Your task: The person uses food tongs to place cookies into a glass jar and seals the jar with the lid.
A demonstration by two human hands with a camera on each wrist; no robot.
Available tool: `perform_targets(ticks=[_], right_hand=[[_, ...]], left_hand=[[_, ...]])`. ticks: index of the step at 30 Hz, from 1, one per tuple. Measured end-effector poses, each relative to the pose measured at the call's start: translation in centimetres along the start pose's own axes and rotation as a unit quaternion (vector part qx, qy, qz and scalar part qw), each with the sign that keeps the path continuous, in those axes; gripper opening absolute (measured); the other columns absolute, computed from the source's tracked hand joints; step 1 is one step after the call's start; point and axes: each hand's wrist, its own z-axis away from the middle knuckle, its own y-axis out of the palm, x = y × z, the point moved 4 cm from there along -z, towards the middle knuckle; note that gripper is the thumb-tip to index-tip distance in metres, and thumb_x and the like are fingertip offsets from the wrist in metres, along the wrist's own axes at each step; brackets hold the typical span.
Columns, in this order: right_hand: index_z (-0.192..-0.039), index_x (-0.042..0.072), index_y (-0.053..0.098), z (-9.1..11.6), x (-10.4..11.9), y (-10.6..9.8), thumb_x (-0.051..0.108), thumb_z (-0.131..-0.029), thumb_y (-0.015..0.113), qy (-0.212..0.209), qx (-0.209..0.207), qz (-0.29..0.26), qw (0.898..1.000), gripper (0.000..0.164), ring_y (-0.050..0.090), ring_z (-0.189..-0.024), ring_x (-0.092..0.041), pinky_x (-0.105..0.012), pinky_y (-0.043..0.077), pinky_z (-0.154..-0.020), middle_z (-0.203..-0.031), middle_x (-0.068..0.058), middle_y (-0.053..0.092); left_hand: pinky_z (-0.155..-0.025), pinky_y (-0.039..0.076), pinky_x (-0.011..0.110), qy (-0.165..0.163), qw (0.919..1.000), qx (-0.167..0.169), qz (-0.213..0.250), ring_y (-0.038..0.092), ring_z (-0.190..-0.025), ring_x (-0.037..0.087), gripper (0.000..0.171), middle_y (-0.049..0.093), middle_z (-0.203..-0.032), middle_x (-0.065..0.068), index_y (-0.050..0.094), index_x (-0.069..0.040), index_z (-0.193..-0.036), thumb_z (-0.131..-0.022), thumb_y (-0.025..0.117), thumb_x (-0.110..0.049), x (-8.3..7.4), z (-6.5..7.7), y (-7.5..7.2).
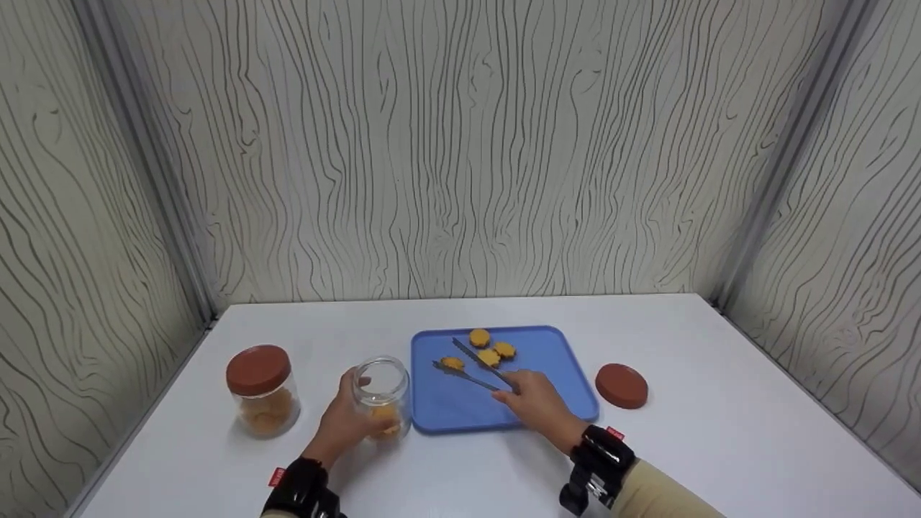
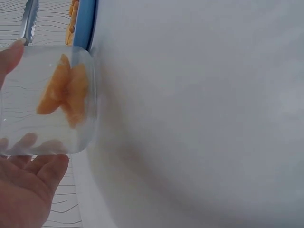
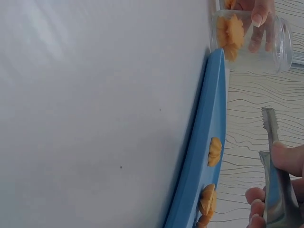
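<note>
Ahead of R hand (image 1: 536, 403), clamped on silver metal tongs (image 3: 280, 209), scalloped yellow biscuits (image 1: 505, 350) prob. light, brittle, so nip edges gently; L hand (image 1: 345, 423) clasps clear round jar (image 1: 388, 394).

The left arm (image 1: 320, 452) and right arm (image 1: 658, 493) reach forward, leaning in toward each other. The left hand (image 1: 347, 423) grips, its left thumb (image 2: 12, 56) spread wide from its bent fingers. The right hand (image 1: 536, 404) pinches, right thumb (image 3: 287, 159) on one side, fingers on the other. The hands are apart.
</note>
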Motion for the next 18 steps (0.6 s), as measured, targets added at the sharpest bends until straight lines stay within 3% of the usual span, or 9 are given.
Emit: perform_targets(ticks=[8, 13, 18], right_hand=[[-0.101, -0.007, 0.07, -0.5, -0.6, 0.6, 0.011, -0.088, 0.07, 0.012, 0.004, 0.01, 1.0, 0.023, 0.055, -0.076, -0.021, -0.039, 0.047, -0.067, -0.082, -0.008, 0.065], [-0.085, -0.001, 0.069, -0.8, -0.9, 0.9, 0.011, -0.087, 0.071, 0.013, 0.002, 0.011, 1.0, 0.012, 0.045, -0.065, -0.015, -0.032, 0.041, -0.059, -0.067, 0.003, 0.051], [-0.073, 0.003, 0.06, -0.9, -1.2, 1.2, 0.01, -0.087, 0.071, 0.026, 0.005, 0.016, 1.0, 0.018, 0.039, -0.059, -0.013, -0.028, 0.034, -0.054, -0.06, 0.006, 0.038]], left_hand=[[-0.099, 0.038, 0.057, -0.006, 1.0, 0.002, 0.006, 0.047, -0.123, 0.043, 0.103, 0.047, -0.137, 0.025, 0.026, 0.002, -0.142, -0.063, 0.09, -0.014, 0.0, 0.0, 0.0], [-0.1, 0.038, 0.057, -0.019, 0.9998, 0.002, 0.009, 0.046, -0.123, 0.042, 0.103, 0.047, -0.137, 0.023, 0.027, 0.0, -0.142, -0.063, 0.091, -0.016, 0.1, -0.1, 0.0], [-0.099, 0.038, 0.056, -0.012, 0.9999, 0.003, 0.01, 0.047, -0.123, 0.042, 0.101, 0.047, -0.136, 0.023, 0.028, 0.0, -0.141, -0.063, 0.091, -0.015, 0.1, 0.0, 0.0]])
